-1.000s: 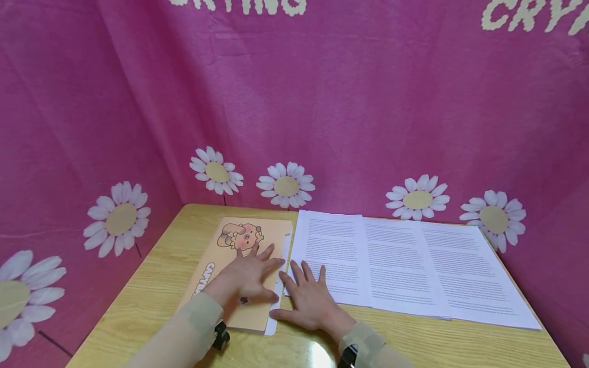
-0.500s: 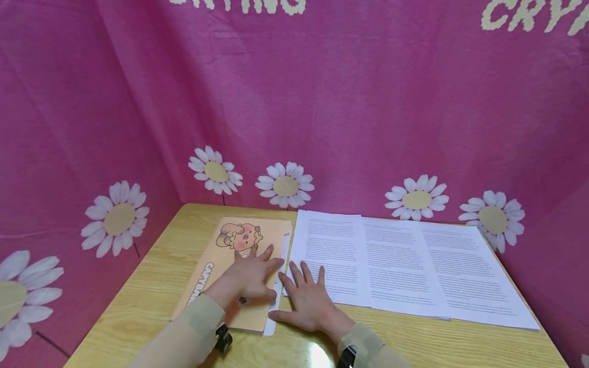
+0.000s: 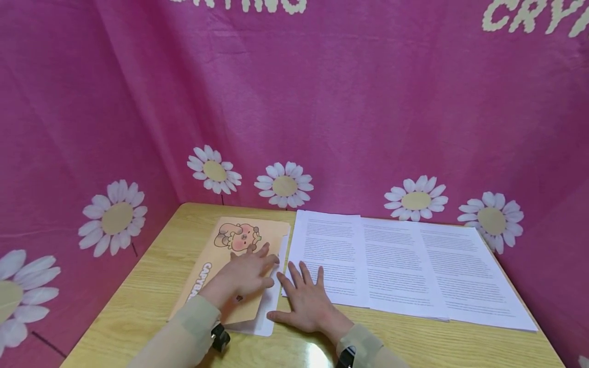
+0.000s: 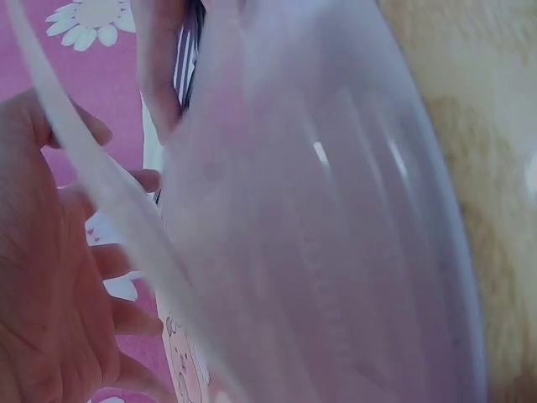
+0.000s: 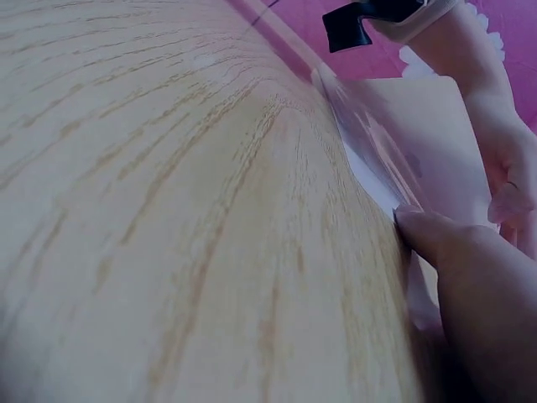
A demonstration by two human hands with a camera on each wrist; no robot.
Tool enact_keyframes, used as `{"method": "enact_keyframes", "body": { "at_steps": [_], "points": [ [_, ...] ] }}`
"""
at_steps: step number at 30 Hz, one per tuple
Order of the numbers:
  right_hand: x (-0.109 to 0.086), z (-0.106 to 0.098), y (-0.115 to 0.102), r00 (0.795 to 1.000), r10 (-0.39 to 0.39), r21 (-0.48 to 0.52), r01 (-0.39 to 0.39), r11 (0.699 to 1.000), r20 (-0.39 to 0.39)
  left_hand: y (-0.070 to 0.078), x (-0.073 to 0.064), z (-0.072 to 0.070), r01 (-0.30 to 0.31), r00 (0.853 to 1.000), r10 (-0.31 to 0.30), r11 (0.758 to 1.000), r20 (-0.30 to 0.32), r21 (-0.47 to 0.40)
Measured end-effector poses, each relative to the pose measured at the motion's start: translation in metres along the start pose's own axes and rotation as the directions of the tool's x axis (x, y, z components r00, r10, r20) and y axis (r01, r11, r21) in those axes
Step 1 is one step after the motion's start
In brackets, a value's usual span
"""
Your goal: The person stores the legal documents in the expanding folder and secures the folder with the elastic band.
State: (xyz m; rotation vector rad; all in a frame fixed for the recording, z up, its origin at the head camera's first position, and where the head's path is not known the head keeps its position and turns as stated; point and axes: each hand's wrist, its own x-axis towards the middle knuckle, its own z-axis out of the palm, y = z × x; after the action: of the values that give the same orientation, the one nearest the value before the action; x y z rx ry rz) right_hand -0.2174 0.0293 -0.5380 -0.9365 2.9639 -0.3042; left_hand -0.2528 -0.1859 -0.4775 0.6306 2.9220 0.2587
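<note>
A peach folder (image 3: 209,260) with a cartoon capybara lies at the left of the table. My left hand (image 3: 246,271) is over its cover, fingers loosely extended, fingertips at the right edge. That cover stands slightly raised, uncovering a pale translucent pocket page (image 3: 265,312) beneath. From the left wrist, the page (image 4: 319,210) fills the middle, while the left hand (image 4: 59,269) shows beyond the cover edge. My right hand (image 3: 310,304) is spread flat, its thumb pressing the page's border and its fingertips reaching the nearest printed sheet (image 3: 329,255). In the right wrist view the thumb (image 5: 453,243) touches the folder's edge.
More printed sheets (image 3: 400,266) lie overlapped in a row to the right, reaching toward the table's right edge. The wooden table (image 3: 285,347) stands against a magenta curtain (image 3: 340,112) printed with daisies. Black wrist devices (image 3: 220,337) sit at both cuffs.
The folder's cover has lifted at its near right corner, showing more of the page under it. My left hand has shifted slightly left and up with it; the right hand has stayed nearly still.
</note>
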Motion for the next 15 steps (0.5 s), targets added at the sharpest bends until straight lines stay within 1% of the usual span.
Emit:
{"method": "enact_keyframes", "body": {
  "at_steps": [8, 11, 15],
  "points": [
    [-0.0003, -0.0008, 0.0002, 1.0, -0.001, 0.006, 0.001, 1.0, 0.005, -0.0011, 0.0064, 0.004, -0.016, 0.997, 0.013, 0.999, -0.07, -0.042],
    [-0.0007, -0.0015, -0.0007, 1.0, 0.0, 0.008, 0.0, 1.0, 0.002, -0.0023, 0.005, 0.003, -0.018, 0.998, 0.014, 0.998, -0.065, -0.066],
    [-0.0018, -0.0018, -0.0013, 1.0, 0.006, 0.003, -0.006, 1.0, 0.0, -0.0042, 0.001, -0.0012, -0.017, 0.999, 0.012, 0.993, -0.036, -0.118]
  ]
}}
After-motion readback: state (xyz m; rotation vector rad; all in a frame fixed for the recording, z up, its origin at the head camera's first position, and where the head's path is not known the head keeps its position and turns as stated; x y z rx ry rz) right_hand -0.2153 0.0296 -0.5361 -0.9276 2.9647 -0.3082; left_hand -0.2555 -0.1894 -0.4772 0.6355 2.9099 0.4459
